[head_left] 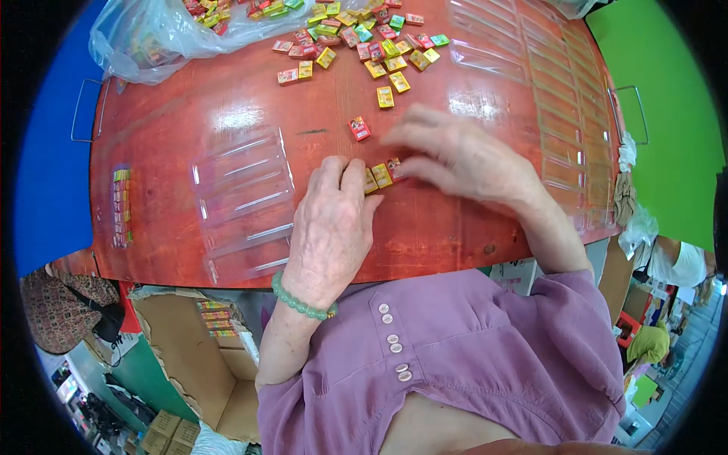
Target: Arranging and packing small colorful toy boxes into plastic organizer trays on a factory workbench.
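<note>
My left hand [330,224], with a green bead bracelet [303,299] at its wrist, is closed around the near-left end of a short row of small boxes. Two yellow boxes [381,175] of that row show beside its fingers, and a red box [395,167] sits at the row's right end; the rest is hidden under the hand. Blurred by motion, my right hand [462,155] hovers just right of the row, thumb and fingers apart, with nothing visible between them. A single red box [359,128] lies just beyond the row.
A loose pile of red, yellow and green boxes [364,45] spreads at the far middle, beside a clear plastic bag [144,49] of more. Clear compartment trays lie left [243,197] and right [561,98]. A packed strip of boxes [122,206] is at the left edge of the red table [167,121].
</note>
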